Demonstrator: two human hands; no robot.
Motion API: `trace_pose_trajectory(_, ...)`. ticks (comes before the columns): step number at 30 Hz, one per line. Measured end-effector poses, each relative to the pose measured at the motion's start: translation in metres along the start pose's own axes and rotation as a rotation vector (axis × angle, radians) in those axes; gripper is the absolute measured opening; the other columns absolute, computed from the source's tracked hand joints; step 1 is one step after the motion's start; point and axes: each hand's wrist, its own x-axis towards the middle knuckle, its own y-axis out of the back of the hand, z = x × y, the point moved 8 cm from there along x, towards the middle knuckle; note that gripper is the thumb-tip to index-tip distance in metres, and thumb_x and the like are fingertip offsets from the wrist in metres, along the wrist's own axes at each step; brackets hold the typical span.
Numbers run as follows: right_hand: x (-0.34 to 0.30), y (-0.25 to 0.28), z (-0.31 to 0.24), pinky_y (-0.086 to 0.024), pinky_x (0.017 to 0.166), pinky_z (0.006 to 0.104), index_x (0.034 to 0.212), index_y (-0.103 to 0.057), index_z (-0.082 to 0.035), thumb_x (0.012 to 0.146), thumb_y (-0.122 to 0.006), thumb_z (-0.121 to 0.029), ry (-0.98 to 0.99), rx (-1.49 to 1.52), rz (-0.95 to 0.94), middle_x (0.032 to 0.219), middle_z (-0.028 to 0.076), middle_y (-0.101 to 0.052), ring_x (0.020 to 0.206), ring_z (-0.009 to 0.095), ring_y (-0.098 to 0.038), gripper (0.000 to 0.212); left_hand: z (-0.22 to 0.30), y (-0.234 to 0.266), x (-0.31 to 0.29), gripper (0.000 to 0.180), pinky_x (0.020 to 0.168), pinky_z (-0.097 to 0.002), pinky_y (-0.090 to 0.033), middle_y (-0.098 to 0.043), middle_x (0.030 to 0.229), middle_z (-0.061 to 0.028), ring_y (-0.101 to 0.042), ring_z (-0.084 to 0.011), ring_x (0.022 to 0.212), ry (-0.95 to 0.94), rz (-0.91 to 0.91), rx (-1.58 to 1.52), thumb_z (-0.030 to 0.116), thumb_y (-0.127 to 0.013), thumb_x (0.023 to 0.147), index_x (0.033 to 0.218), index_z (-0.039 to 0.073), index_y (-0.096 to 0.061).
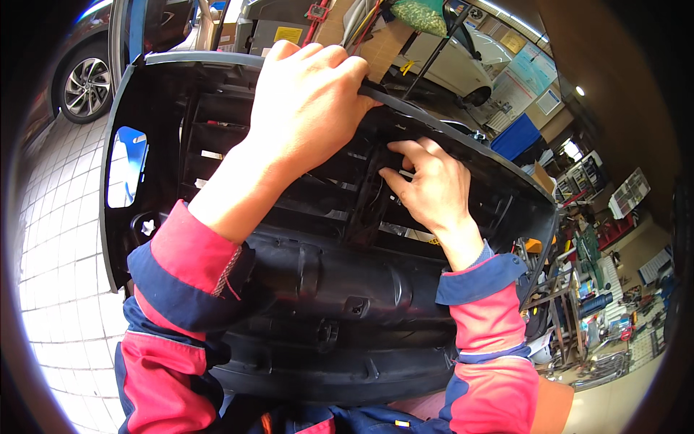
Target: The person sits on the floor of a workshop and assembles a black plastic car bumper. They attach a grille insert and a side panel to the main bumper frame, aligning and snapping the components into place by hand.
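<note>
A large black car bumper (289, 267), its ribbed inner side toward me, stands up across the view. Fingers of my left hand (307, 105) are hooked over its far upper edge, the thumb lying along the inner side. My right hand (434, 184) is at the slatted grille opening, right of the middle. Its fingers are bent and spread a little from the thumb, with the tips by an upright black strut (365, 195); whether they touch it I cannot tell. Nothing shows between them. Both forearms have red and navy sleeves.
Pale floor tiles (61, 239) lie at the left, below a dark car's wheel (87, 85). A white car (448, 61) is beyond the bumper. Tools and parts crowd a bench (607, 369) at the right, near a blue bin (516, 137). A green bag (421, 16) hangs at the top.
</note>
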Motion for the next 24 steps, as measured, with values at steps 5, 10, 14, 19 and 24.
trace_pose_trajectory(5, 0.0, -0.014, -0.009, -0.066, 0.076, 0.0452, 0.116, -0.087, -0.013, 0.084, -0.099, -0.024, 0.082, 0.083, -0.018, 0.098, 0.006, -0.079, 0.086, 0.031, -0.082, 0.035, -0.01, -0.003, -0.003, 0.035, 0.101, -0.0455, -0.051, -0.079, 0.109, -0.007, -0.077, -0.0297, 0.115, 0.01, -0.023, 0.014, 0.03, -0.092, 0.097, 0.123, 0.01, -0.084)
trace_pose_trajectory(10, -0.008, -0.024, -0.012, -0.066, 0.078, 0.0462, 0.115, -0.087, -0.012, 0.084, -0.099, -0.022, 0.047, 0.081, -0.037, 0.099, 0.007, -0.078, 0.091, 0.032, -0.082, 0.035, -0.011, -0.011, -0.007, 0.035, 0.103, -0.0453, -0.05, -0.081, 0.112, -0.0072, -0.077, -0.0299, 0.117, 0.017, -0.055, 0.038, 0.031, -0.092, 0.097, 0.124, 0.011, -0.084)
trace_pose_trajectory(14, 0.007, -0.02, -0.004, -0.066, 0.079, 0.0449, 0.118, -0.088, -0.013, 0.086, -0.098, -0.025, 0.023, 0.01, -0.027, 0.099, 0.005, -0.079, 0.093, 0.03, -0.083, 0.036, -0.011, -0.007, -0.008, 0.034, 0.103, -0.0452, -0.05, -0.081, 0.113, -0.0071, -0.078, -0.0301, 0.115, 0.005, 0.0, 0.037, 0.03, -0.091, 0.098, 0.125, 0.011, -0.084)
trace_pose_trajectory(19, 0.007, -0.021, -0.007, -0.066, 0.08, 0.0439, 0.114, -0.086, -0.012, 0.085, -0.099, -0.022, 0.048, 0.096, -0.027, 0.099, 0.005, -0.079, 0.093, 0.03, -0.082, 0.034, -0.015, -0.006, -0.007, 0.034, 0.103, -0.0451, -0.05, -0.082, 0.113, -0.0065, -0.078, -0.03, 0.113, 0.002, -0.022, 0.036, 0.028, -0.09, 0.099, 0.126, 0.01, -0.084)
trace_pose_trajectory(24, -0.008, -0.025, -0.014, -0.065, 0.077, 0.042, 0.117, -0.086, -0.008, 0.082, -0.1, -0.015, 0.105, 0.119, 0.02, 0.098, 0.007, -0.077, 0.088, 0.029, -0.08, 0.038, -0.016, -0.011, -0.008, 0.033, 0.103, -0.0451, -0.05, -0.082, 0.113, -0.0065, -0.078, -0.0301, 0.112, -0.005, -0.054, 0.023, 0.028, -0.089, 0.1, 0.127, 0.01, -0.084)
